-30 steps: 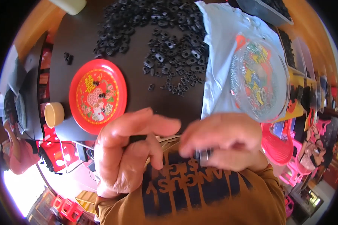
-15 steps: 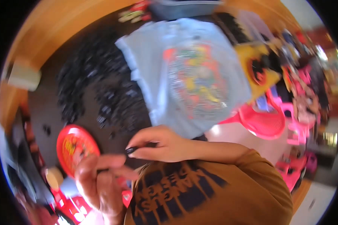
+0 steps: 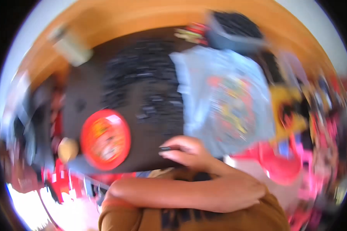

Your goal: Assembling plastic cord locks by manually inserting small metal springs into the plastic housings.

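Observation:
The view is smeared by motion. Between the thumb and fingers of my right hand (image 3: pixel 187 152) is a small black piece (image 3: pixel 165 149), too blurred to name more exactly. This hand is at the near edge of the dark table (image 3: pixel 146 150). My left forearm crosses in front of my body. My left hand (image 3: pixel 241 200) lies against my right arm near the elbow, its fingers blurred and partly hidden. Many small black pieces (image 3: pixel 138 69) are spread over the table beyond. A red oval plate (image 3: pixel 87 142) with a yellow printed middle sits to the left.
Right of the pieces lies a pale blue sheet or bag (image 3: pixel 200 96) with a colourful print. Behind it stands a grey bin (image 3: pixel 227 42) of black pieces. A yellow item (image 3: pixel 281 94) and a pink chair (image 3: pixel 279 163) are at right, a pale box (image 3: pixel 73 50) at far left.
My left hand has swung from beside the plate across my body to my right elbow. The right hand still pinches the black piece. The view has turned, shifting the table contents rightward.

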Demonstrator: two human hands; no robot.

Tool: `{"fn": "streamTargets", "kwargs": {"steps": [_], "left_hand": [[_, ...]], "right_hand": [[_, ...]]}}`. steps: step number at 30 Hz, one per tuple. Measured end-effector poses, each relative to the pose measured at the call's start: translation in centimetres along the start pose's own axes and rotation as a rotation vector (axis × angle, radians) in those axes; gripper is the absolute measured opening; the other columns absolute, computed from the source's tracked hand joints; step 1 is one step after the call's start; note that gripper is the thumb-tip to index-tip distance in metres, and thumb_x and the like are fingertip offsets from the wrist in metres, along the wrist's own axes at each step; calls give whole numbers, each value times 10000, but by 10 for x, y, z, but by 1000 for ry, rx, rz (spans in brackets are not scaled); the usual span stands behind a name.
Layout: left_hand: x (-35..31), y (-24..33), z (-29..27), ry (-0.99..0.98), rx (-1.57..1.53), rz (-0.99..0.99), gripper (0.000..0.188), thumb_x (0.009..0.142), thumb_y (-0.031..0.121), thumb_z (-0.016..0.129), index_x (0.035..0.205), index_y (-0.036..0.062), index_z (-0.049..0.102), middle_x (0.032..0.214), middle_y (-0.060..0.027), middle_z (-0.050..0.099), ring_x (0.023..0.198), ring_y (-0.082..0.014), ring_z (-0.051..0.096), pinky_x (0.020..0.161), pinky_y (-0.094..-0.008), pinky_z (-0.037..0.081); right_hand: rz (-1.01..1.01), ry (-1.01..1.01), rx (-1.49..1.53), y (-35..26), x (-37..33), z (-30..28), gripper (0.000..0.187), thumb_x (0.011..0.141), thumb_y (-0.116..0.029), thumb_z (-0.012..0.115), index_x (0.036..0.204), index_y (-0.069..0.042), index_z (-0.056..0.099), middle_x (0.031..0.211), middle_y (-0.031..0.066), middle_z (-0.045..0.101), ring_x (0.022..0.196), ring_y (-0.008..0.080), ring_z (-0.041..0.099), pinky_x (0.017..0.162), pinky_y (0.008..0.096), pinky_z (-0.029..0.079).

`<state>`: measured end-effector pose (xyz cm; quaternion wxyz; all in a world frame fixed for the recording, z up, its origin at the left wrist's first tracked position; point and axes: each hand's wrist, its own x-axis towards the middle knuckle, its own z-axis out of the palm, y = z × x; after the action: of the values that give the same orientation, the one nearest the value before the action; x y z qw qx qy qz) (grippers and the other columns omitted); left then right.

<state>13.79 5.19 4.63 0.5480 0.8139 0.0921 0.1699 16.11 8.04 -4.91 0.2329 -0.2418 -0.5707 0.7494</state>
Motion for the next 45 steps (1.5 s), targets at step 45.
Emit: {"fn": "streamTargets", "kwargs": {"steps": [45], "left_hand": [[-77,-17,7,859,261,338,166,854,194,579,885,51,656,814,-177,635,810,-350,610,708,-459,466]], "right_hand": [[-288,65,-345,17,0,-30,200,887,-106,536,1063,-10,532,851,95,561,775,182,513,751,326,455]]}}
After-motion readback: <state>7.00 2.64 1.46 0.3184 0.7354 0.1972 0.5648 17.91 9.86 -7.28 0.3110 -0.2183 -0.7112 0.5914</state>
